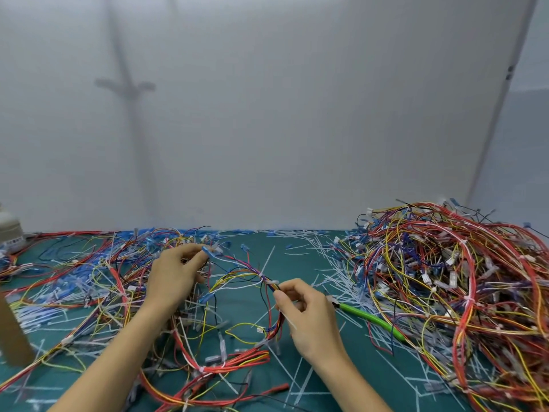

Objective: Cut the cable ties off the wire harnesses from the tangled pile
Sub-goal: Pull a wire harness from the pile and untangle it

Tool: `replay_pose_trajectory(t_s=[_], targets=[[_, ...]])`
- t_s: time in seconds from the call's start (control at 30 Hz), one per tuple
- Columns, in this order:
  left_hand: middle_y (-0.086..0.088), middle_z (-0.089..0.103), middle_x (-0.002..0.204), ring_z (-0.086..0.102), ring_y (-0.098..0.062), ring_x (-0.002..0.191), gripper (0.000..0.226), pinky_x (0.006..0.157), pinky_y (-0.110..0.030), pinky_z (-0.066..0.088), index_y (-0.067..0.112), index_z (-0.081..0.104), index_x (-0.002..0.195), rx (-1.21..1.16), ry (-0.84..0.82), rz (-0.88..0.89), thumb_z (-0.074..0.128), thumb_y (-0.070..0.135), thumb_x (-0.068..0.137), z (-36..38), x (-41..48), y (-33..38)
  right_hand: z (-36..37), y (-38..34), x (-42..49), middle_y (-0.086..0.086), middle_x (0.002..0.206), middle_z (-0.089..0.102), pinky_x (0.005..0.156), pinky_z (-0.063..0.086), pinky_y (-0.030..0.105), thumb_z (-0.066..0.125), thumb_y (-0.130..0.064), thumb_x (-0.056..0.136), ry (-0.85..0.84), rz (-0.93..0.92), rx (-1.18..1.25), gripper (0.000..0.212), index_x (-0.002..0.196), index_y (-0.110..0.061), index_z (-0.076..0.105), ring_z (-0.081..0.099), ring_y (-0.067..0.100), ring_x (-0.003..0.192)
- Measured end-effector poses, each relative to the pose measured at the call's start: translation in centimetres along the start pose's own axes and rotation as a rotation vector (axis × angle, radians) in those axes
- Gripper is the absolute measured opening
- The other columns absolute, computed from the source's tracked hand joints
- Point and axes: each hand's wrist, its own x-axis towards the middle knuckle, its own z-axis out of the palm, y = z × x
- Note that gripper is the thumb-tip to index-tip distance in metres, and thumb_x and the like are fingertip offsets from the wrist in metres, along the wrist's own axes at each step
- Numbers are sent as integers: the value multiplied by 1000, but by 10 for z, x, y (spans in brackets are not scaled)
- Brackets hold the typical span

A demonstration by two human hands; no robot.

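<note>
A multicoloured wire harness (237,273) arches between my two hands above the green mat. My left hand (175,275) pinches its far end near a blue connector (208,250). My right hand (306,310) pinches the bundle just below a white cable tie (267,281), and a white tie strip hangs down from its fingers. Green-handled cutters (371,318) lie on the mat just right of my right hand, not held. A big tangled pile of harnesses (454,281) rises at the right.
Loose harnesses (89,281) spread across the left of the green mat (297,254). Cut white tie strips (335,275) litter the middle and front. A cardboard piece (12,331) stands at the left edge, with a pale container (9,230) behind it. A white wall closes the back.
</note>
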Motion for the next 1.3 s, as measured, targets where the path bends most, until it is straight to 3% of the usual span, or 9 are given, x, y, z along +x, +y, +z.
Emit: replay_pose_trajectory(t_s=[0.13, 0.23, 0.3, 0.43, 0.63, 0.77, 1.07, 1.2, 1.3], targets=[[5, 65, 104, 65, -7, 76, 12, 66, -26, 52, 26, 76, 97, -26, 17, 66, 66, 30, 91, 3, -1, 3, -1, -1, 1, -8, 70, 67, 67, 48, 27, 66, -31, 90, -37, 15, -36, 12, 79, -26, 68, 58, 6, 66], [4, 66, 102, 63, -5, 66, 11, 57, -12, 47, 26, 75, 95, -95, 30, 108, 66, 21, 91, 2, -3, 2, -1, 0, 2, -8, 71, 68, 71, 49, 27, 66, -31, 90, -43, 44, -61, 13, 79, -25, 70, 60, 5, 70], [2, 67, 103, 64, -7, 65, 13, 62, -16, 51, 25, 75, 93, -132, 64, 117, 66, 16, 91, 2, -4, -1, -1, -1, 2, -9, 71, 69, 70, 48, 24, 67, -31, 89, -45, 61, -69, 13, 78, -25, 71, 61, 3, 69], [2, 64, 103, 62, -14, 93, 12, 84, -31, 50, 19, 77, 95, -38, 187, 190, 69, 15, 88, 4, -4, -4, 1, -2, 1, -9, 69, 69, 71, 49, 26, 68, -32, 88, 2, 77, -56, 15, 74, -24, 70, 60, 2, 66], [6, 67, 86, 61, -17, 75, 14, 68, -39, 50, 23, 77, 100, 55, 210, 245, 70, 22, 88, 5, -8, -9, 9, -3, -1, -3, 70, 72, 77, 55, 37, 68, -19, 89, 93, 125, 138, 13, 77, -22, 68, 68, 11, 73], [14, 65, 78, 59, -13, 68, 14, 53, -25, 38, 29, 77, 99, 206, 293, 267, 67, 32, 90, 4, -10, -8, 9, 0, -1, -7, 74, 74, 79, 56, 37, 69, -24, 89, 25, 106, 102, 11, 78, -24, 70, 70, 10, 76], [6, 67, 80, 59, -22, 70, 20, 61, -34, 35, 20, 50, 102, 201, 302, -20, 36, 34, 104, 3, 0, -12, 2, 0, 1, -4, 73, 69, 75, 52, 38, 61, -23, 94, 164, 92, 133, 12, 83, -25, 64, 64, 9, 72], [13, 66, 90, 62, -22, 83, 15, 68, -34, 40, 25, 50, 109, 256, 181, -7, 46, 36, 100, -1, 0, -7, -10, -4, 6, -8, 71, 63, 66, 45, 39, 54, -17, 98, 296, 20, 250, 13, 88, -22, 59, 53, 7, 60], [16, 59, 100, 59, -13, 76, 21, 67, -32, 43, 29, 55, 111, 335, 114, 137, 60, 28, 91, 1, -6, 0, -22, -9, 11, -12, 73, 64, 58, 41, 26, 50, -13, 100, 359, -45, 358, 15, 90, -19, 58, 48, 6, 58]])
